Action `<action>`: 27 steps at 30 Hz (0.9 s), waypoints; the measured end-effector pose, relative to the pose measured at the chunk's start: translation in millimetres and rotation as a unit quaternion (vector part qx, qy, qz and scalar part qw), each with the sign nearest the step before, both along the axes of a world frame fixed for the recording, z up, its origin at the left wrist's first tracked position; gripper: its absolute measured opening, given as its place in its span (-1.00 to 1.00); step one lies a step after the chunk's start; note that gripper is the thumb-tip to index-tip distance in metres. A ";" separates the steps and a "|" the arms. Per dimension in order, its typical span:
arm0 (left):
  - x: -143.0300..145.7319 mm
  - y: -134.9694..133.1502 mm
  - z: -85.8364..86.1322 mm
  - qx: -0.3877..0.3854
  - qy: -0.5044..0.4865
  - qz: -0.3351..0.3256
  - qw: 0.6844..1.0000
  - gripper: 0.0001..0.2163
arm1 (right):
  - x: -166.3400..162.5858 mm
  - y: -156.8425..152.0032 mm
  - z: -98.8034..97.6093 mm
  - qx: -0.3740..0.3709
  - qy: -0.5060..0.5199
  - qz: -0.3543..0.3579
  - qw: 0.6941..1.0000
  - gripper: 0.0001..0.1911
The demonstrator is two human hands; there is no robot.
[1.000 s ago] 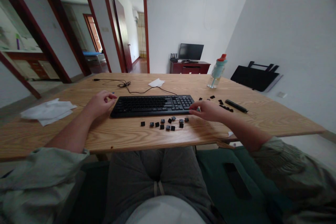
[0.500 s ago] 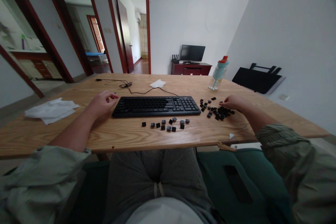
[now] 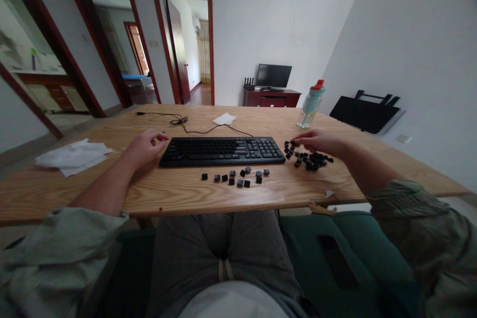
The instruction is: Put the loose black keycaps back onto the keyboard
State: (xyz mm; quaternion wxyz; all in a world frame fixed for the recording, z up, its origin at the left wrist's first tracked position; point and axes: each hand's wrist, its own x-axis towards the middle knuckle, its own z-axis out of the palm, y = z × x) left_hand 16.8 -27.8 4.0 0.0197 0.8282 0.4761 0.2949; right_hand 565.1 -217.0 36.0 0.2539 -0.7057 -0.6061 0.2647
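A black keyboard lies across the wooden table in front of me. Beside its left end rests my left hand, fingers curled in and thumb close to them; whatever they hold, if anything, is too small to make out. A small blue bit shows at those fingertips. My right hand reaches in from the right, its fingertips pinched at a black keycap just right of the keyboard. Under and beside that hand spreads a heap of black keycaps. Several more loose keycaps lie in front of the keyboard.
At the back right stands a clear bottle with an orange and teal lid. White tissues lie at the left, and another tissue behind the keyboard. The keyboard's cable is coiled at the back. A phone rests on the green seat.
My right hand has moved left, from above the keycap heap to the keycaps nearer the keyboard's right end. My left hand has stayed in place.
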 end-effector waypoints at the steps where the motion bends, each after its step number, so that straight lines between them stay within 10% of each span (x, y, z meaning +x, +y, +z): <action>1: 0.1 0.2 0.2 0.001 0.002 -0.001 1.000 -0.67 | -16.4 -4.7 6.3 0.010 0.050 0.042 0.998 -0.45; 11: -1.1 -0.7 -0.6 0.006 0.003 0.005 1.000 -0.69 | -115.5 -28.5 43.3 0.023 0.122 0.180 0.976 -0.54; 27: -1.9 0.5 -1.1 0.005 0.007 0.004 1.000 -0.68 | -131.1 -32.5 44.5 0.010 0.103 0.157 0.982 -0.57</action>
